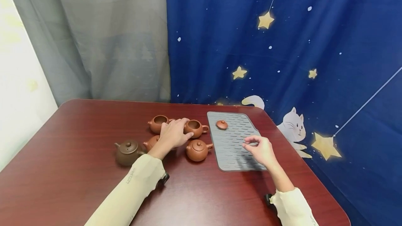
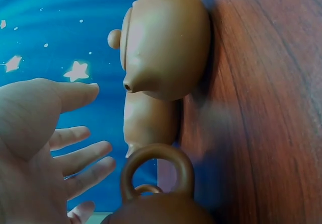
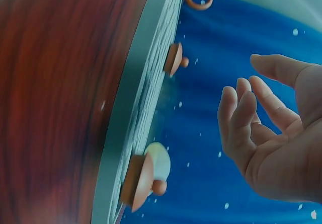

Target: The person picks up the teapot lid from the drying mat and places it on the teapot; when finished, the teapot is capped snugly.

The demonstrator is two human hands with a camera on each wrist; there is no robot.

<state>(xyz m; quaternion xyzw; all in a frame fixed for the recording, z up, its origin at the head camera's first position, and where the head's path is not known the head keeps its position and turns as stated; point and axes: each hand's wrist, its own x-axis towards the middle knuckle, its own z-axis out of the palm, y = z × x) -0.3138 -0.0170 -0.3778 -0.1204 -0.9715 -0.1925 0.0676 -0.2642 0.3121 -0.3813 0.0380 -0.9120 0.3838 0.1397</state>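
Observation:
My left hand [image 1: 174, 133] reaches over the teapots with its fingers apart, its fingertips near the rim of a lidless clay teapot [image 1: 197, 135]. In the left wrist view, nothing lies between its fingers. A lidded clay teapot [image 1: 197, 152] stands just right of that hand. Under the wrist, another clay teapot [image 1: 151, 143] is partly hidden. My right hand [image 1: 263, 151] hovers over the grey mat [image 1: 229, 149], fingers loosely bent and holding nothing. One teapot lid [image 1: 222, 125] lies on the mat. A second lid [image 3: 138, 181] shows in the right wrist view; the right hand hides it from the head view.
Another lidless clay teapot [image 1: 156, 125] stands at the back left of the group. A dark brown lidded teapot [image 1: 126, 156] is nearest the left forearm. The dark red table [image 1: 78, 156] ends at a curtain [image 1: 213, 44] behind.

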